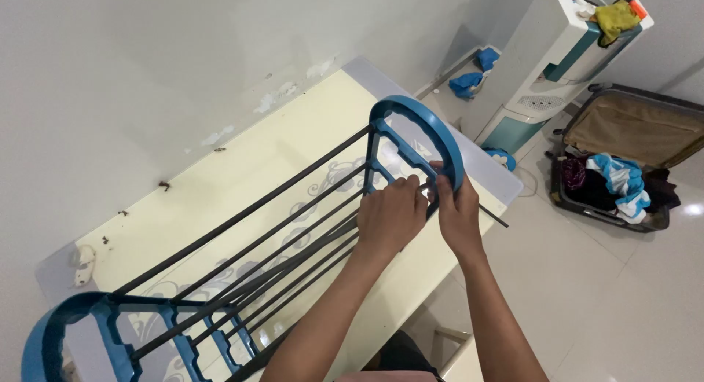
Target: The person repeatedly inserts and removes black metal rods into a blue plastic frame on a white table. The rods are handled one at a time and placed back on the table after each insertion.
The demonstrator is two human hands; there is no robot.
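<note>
Blue plastic under both hands: the left hand [391, 215] and right hand [456, 212] sit side by side, nearly touching, at the far blue end frame [440, 130] of a rack lying across the table. Left hand's fingers are curled down over the frame's inner bars where the dark rods [293, 228] meet it; can't tell exactly which rod it pinches. Right hand is closed on the frame's rim w/ thumb toward the left hand, fingers wrapped round the outer edge. One thin rod end [493, 218] pokes out past the right hand, beyond the table edge.

From the hands back toward the person, several black rods run roughly parallel to a second blue end frame [110, 320] near the left elbow, at the bottom-left corner of view. Rack rests on a pale yellow table [242, 169] w/ grey swirl pattern, pushed against a white wall [147, 59] on the left-hand side.

Beyond the hands, further off: a white-and-teal water dispenser [546, 67] w/ a yellow cloth [614, 19] on top. To the right of the hands, well apart on the white tile floor [616, 301], an open suitcase [623, 125] w/ clothes [620, 180] heaped in it.
</note>
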